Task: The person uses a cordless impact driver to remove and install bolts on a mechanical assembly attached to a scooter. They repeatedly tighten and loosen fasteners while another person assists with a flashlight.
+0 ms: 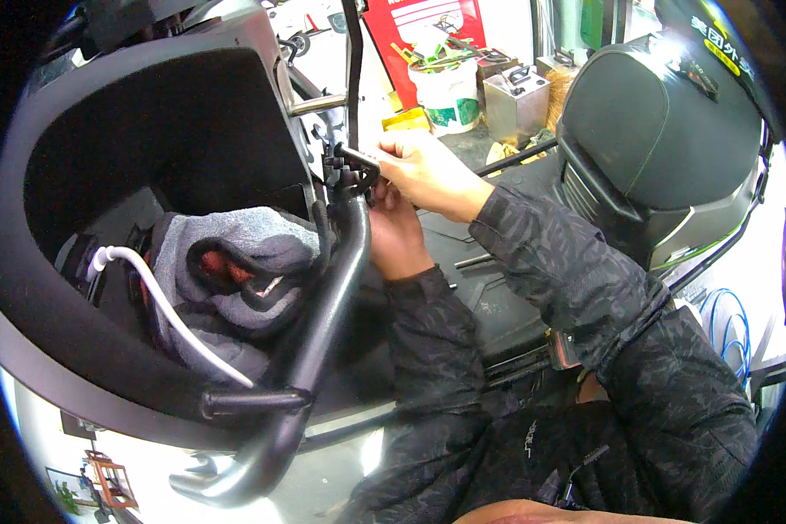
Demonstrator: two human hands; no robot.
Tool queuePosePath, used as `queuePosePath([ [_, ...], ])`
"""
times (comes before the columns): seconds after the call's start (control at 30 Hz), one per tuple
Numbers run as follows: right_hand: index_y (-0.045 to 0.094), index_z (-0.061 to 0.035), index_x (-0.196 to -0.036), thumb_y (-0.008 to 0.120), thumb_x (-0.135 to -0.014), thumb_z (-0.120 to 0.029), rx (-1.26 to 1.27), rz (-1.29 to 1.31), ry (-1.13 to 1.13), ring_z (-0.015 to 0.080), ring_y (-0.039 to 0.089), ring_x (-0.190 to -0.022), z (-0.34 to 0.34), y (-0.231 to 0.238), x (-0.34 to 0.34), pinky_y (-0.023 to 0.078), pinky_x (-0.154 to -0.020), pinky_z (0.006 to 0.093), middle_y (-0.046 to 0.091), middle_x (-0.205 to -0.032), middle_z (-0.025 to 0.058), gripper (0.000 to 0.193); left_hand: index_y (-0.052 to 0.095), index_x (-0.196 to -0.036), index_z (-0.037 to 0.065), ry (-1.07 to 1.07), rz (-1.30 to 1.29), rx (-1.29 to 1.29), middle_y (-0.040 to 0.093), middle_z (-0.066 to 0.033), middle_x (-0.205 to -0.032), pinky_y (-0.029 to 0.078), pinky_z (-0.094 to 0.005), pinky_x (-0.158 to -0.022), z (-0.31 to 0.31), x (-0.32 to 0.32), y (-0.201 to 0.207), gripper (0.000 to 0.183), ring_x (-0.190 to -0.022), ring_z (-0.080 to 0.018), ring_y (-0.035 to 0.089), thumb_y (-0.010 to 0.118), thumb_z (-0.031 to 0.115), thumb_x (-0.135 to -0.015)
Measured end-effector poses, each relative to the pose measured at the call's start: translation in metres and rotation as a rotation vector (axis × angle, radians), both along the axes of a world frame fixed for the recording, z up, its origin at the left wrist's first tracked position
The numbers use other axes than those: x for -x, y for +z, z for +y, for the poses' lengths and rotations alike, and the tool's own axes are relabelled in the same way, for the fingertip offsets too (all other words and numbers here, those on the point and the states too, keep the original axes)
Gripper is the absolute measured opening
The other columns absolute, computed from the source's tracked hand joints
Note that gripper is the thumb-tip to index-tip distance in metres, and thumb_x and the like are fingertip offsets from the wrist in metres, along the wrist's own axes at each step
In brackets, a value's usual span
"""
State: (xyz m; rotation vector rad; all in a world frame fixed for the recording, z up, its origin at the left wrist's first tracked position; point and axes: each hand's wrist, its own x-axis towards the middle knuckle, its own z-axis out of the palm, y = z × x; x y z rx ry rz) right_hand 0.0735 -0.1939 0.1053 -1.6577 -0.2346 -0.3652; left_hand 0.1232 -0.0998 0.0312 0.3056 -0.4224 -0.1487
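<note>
My right hand (421,170) pinches a small black bracket (355,160) at the rear edge of an open scooter storage compartment (79,288). Just below it, my left hand (396,234) curls its fingers round the upper end of a black metal tube (334,301); the fingertips are hidden behind the tube. The tube runs down and to the left toward the lower edge of the view. Inside the compartment lie a grey towel (236,240) and a white cable (170,319).
A black padded seat back (651,127) stands at the right. A white bucket (450,92), a metal box (515,103) and a red board (415,35) sit on the floor behind. Blue hose coils (727,325) hang at the far right.
</note>
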Motion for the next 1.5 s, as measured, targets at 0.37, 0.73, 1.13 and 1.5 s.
queuePosePath([
  [0.37, 0.065, -0.0001, -0.102, 0.05, -0.101, -0.012, 0.947, -0.643, -0.644, 0.0243, 0.064, -0.073, 0.011, -0.003, -0.017, 0.052, -0.07, 0.038, 0.063, -0.08, 0.0175, 0.019, 0.062, -0.131, 0.007, 0.213, 0.104, -0.11, 0.065, -0.0076, -0.126, 0.053, -0.0346, -0.098, -0.01, 0.021, 0.02, 0.041, -0.113, -0.0204, 0.063, 0.064, 0.035, -0.101],
  [0.73, 0.066, -0.0005, -0.104, 0.055, -0.103, -0.025, 0.97, -0.691, -0.553, 0.0205, 0.066, -0.081, 0.004, -0.003, -0.02, 0.054, -0.074, 0.0362, 0.063, -0.082, 0.0109, 0.027, 0.066, -0.125, 0.003, 0.155, 0.088, -0.042, 0.072, -0.0102, -0.115, 0.054, -0.0332, -0.094, -0.007, 0.012, 0.017, 0.036, -0.109, -0.02, 0.068, 0.06, 0.03, -0.103],
  [1.13, 0.066, -0.0015, -0.113, 0.059, -0.099, -0.019, 0.789, -0.645, -0.507, 0.0332, 0.065, -0.093, 0.007, -0.017, -0.03, 0.053, -0.084, 0.0383, 0.066, -0.097, 0.0172, 0.023, 0.064, -0.129, 0.0, 0.07, -0.063, -0.074, 0.069, -0.0149, -0.128, 0.05, -0.0404, -0.105, 0.0, 0.015, 0.02, 0.039, -0.121, -0.0267, 0.065, 0.061, 0.026, -0.1],
  [1.5, 0.067, -0.004, -0.114, 0.065, -0.087, -0.017, 0.762, -0.936, -0.688, 0.0317, 0.066, -0.084, 0.008, -0.031, -0.043, 0.055, -0.079, 0.0394, 0.066, -0.097, 0.0133, 0.03, 0.058, -0.135, -0.004, -0.041, -0.108, -0.045, 0.065, -0.016, -0.13, 0.045, -0.0386, -0.106, 0.005, 0.014, 0.021, 0.045, -0.122, -0.0261, 0.062, 0.055, 0.031, -0.106],
])
